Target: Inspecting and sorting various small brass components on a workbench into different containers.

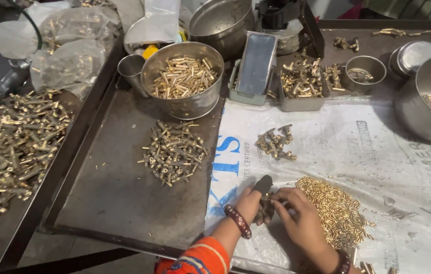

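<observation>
Head view. Both hands meet low at centre over the white woven sack [337, 152] spread on the surface. Left hand [250, 200], beaded bangle at the wrist, has its grip clamped on a small dark tool [264, 189] held roughly upright; right hand [296, 215] has fingertips pinched together against the tool's lower end, apparently on a small brass piece, too small to confirm. Heap of small brass pins [334, 208] lies just beside the right hand, touching its far edge. Risks, as judged: the pinched piece is tiny and could slip and drop back into the heap, where it would be lost among like parts; the right wrist sweeping sideways could scatter the heap across the sack. A small cluster of brass fittings [275, 143] sits apart, above the hands; a larger pile [173, 152] on the dark metal tray [119, 203] to the left. Steel bowl of brass tubes [184, 78] behind, well apart.
</observation>
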